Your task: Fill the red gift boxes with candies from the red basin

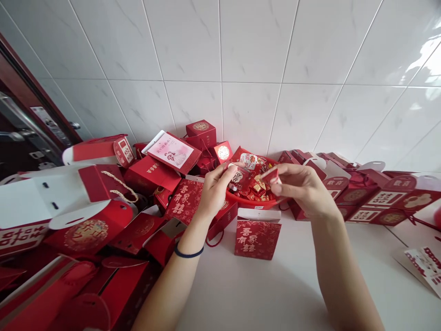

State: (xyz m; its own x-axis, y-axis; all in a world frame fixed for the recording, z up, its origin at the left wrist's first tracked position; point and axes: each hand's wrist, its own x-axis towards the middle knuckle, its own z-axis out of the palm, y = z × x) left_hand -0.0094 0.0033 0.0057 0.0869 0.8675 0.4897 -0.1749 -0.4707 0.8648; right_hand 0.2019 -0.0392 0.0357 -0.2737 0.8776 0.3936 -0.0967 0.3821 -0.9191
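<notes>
My left hand, a dark band at its wrist, pinches a red wrapped packet with a white emblem. My right hand has a small red-and-white wrapped candy between thumb and fingers. Both hands are over the near side of a red basin that holds several wrapped candies in red and gold. Just in front of the basin, a small red gift box with white lettering stands upright on the white tabletop, its top open. The inside of that box is mostly hidden.
Red gift boxes, some open, crowd the left side. Another cluster of red boxes stands at the right by the tiled wall. A printed white card or bag lies at the right edge. A door is at the far left.
</notes>
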